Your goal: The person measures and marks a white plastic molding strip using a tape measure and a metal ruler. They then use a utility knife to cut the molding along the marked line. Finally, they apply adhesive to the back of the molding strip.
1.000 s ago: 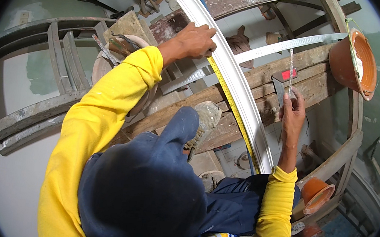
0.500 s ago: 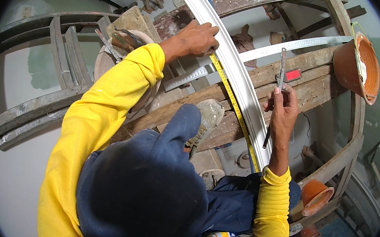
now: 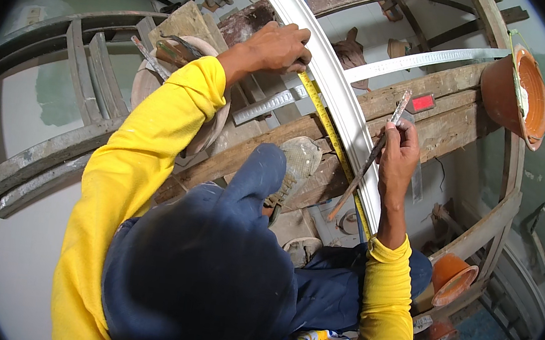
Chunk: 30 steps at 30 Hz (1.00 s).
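A long white grooved moulding (image 3: 335,83) slants across the wooden planks. Along its left edge runs a yellow tape measure (image 3: 325,121). My left hand (image 3: 280,48) is closed at the tape's upper end, against the moulding's edge; its fingertips are partly hidden. Beside the moulding's lower part, my right hand (image 3: 399,158) grips a thin, flat blade-like tool (image 3: 367,169), grey and speckled at the top and brown toward its low end. The tool slants over the moulding and tape; I cannot tell whether it touches them.
Wooden planks (image 3: 452,99) bear a small red-faced object (image 3: 421,103). A silvery strip (image 3: 423,66) passes under the moulding. An orange bucket (image 3: 503,94) hangs at the right, with another orange bucket (image 3: 450,280) lower down. At the left are a tub of tools (image 3: 144,93) and a wooden frame (image 3: 26,171).
My right hand has turned the tool so its lower end swings left across the moulding and tape. The left hand has shifted slightly up and left, along with the moulding.
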Tool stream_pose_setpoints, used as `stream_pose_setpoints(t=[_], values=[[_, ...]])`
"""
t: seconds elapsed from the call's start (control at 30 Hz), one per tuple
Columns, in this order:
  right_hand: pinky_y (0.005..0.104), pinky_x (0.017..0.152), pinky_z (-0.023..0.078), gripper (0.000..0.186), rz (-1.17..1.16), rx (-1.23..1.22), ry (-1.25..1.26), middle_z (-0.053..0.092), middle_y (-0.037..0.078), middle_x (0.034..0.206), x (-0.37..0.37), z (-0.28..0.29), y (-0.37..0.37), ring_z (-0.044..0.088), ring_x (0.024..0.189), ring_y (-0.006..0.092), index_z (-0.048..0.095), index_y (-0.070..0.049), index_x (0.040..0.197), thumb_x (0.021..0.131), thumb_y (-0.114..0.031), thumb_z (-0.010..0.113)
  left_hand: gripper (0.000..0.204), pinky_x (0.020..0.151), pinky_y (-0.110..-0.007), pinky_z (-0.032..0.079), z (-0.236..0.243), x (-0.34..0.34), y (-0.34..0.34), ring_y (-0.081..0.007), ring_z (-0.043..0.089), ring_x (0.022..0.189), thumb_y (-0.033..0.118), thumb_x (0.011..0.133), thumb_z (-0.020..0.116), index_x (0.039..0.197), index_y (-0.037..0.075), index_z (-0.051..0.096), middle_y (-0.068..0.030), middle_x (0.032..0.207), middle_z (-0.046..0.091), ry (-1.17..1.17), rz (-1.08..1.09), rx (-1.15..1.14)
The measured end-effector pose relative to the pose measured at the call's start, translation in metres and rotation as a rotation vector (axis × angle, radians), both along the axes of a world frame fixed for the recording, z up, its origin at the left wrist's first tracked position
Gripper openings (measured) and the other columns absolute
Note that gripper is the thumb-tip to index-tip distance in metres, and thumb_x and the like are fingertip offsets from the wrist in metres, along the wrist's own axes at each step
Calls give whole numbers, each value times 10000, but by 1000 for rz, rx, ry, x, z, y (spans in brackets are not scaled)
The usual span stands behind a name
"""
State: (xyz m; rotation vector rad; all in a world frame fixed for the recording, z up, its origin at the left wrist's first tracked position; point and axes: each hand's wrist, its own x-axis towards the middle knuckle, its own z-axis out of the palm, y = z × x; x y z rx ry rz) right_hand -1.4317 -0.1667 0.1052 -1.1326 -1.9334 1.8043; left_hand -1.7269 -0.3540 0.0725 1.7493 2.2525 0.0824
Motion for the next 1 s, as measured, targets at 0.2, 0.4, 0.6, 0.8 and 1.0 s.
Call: stream_pose_setpoints(t=[0.2, 0.4, 0.6, 0.8, 1.0], values=[[238, 580, 424, 267, 39, -128, -3, 613, -29, 738, -3, -7, -7, 525, 632, 52, 652, -2, 1309, 1066, -112, 655, 192, 888, -469, 519, 1, 4, 6, -254, 636, 1155, 340, 929, 806, 1074, 214, 813, -51, 1133, 616, 3, 15, -3], [270, 570, 429, 217, 190, -159, -130, 618, -18, 716, -15, -44, -40, 545, 635, 62, 716, -3, 1100, 1036, -210, 707, 145, 861, -466, 506, 3, 7, 12, -244, 626, 1173, 336, 917, 798, 1021, 236, 812, -38, 1128, 603, 58, 17, -2], [349, 636, 511, 310, 292, 57, -222, 677, 89, 706, -49, -56, -54, 638, 653, 150, 732, 23, 1140, 1007, -249, 668, 146, 869, -470, 512, 1, 10, 15, -245, 624, 1181, 347, 914, 782, 1018, 249, 815, -27, 1138, 606, 76, 56, -56], [454, 735, 548, 382, 321, 141, -312, 732, 185, 752, -76, -67, -54, 732, 729, 329, 767, 30, 1065, 1002, -330, 655, 159, 869, -478, 532, -6, 9, 15, -250, 632, 1168, 359, 920, 769, 1028, 255, 821, -31, 1129, 614, 105, 52, -37], [465, 783, 556, 402, 306, 121, -365, 745, 217, 799, -87, -70, -59, 747, 793, 380, 759, 33, 1019, 985, -354, 656, 176, 859, -477, 538, -4, 10, 16, -249, 638, 1153, 353, 895, 783, 1027, 248, 836, -36, 1120, 615, 89, 53, -35]])
